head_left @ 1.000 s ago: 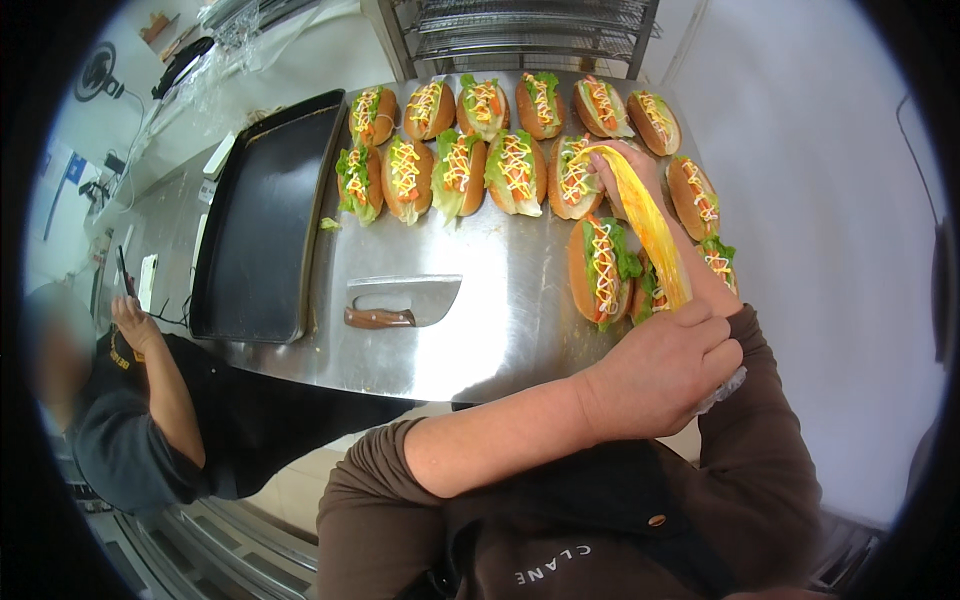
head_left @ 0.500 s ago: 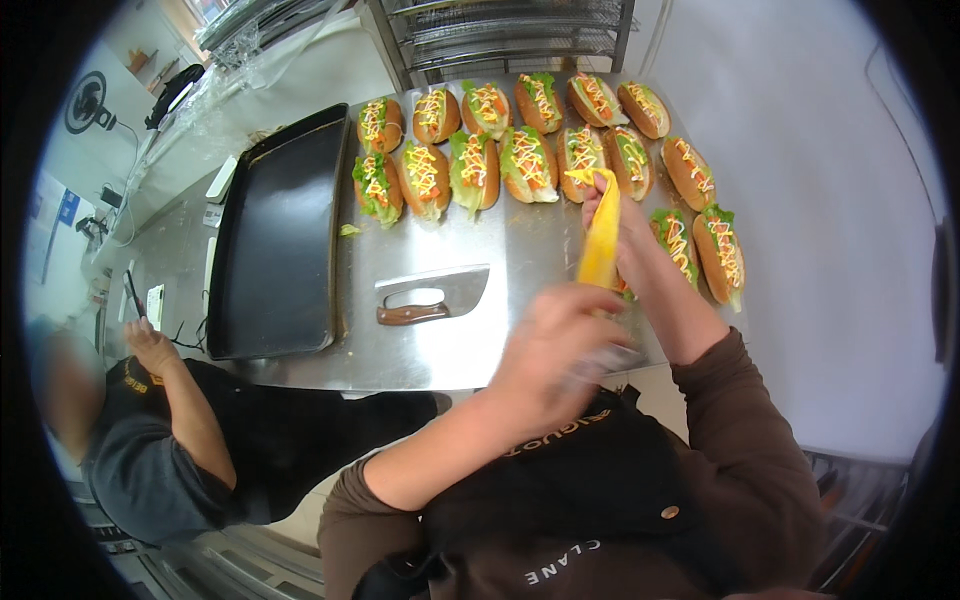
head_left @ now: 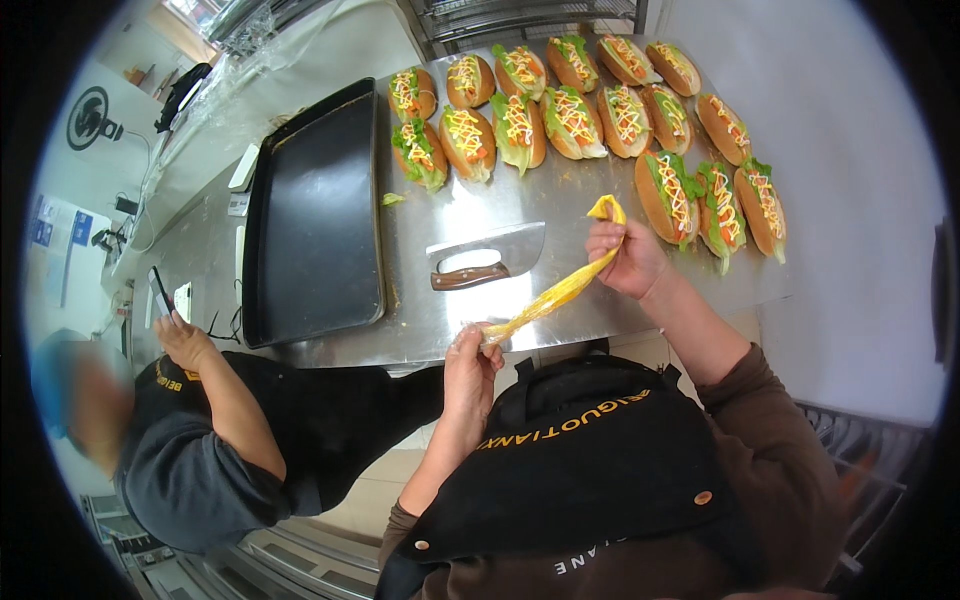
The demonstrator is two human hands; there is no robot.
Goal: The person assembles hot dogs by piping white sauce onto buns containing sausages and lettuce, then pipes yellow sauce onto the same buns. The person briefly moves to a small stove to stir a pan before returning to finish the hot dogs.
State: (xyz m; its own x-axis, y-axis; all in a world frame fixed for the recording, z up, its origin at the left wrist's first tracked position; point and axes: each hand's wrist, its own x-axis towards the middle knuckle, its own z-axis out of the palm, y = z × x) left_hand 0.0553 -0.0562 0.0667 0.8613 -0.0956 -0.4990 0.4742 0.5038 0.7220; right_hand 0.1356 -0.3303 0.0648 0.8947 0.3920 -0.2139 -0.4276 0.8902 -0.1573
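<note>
A clear piping bag of yellow sauce (head_left: 560, 292) is stretched slantwise between my two hands over the table's front edge. My left hand (head_left: 470, 378) pinches its lower left end. Higher up on the right, my right hand (head_left: 628, 258) is closed round the other end, where a folded yellow part sticks up above the fingers. Just beyond my right hand lies a filled bun (head_left: 668, 200) with lettuce and zigzag lines of sauce. Several more filled buns (head_left: 568, 122) lie in rows across the far side of the steel table (head_left: 420, 335).
A cleaver with a wooden handle (head_left: 470, 276) lies mid-table, left of my right hand. Left of it stands a large black baking tray (head_left: 320, 220). A co-worker (head_left: 210, 440) at the left holds a phone (head_left: 160, 290). A wire rack (head_left: 530, 22) stands behind the table.
My left hand has moved down and left, drawing the piping bag out long. My right hand has lowered a little. The view has shifted, and another filled bun beyond my right hand now shows fully.
</note>
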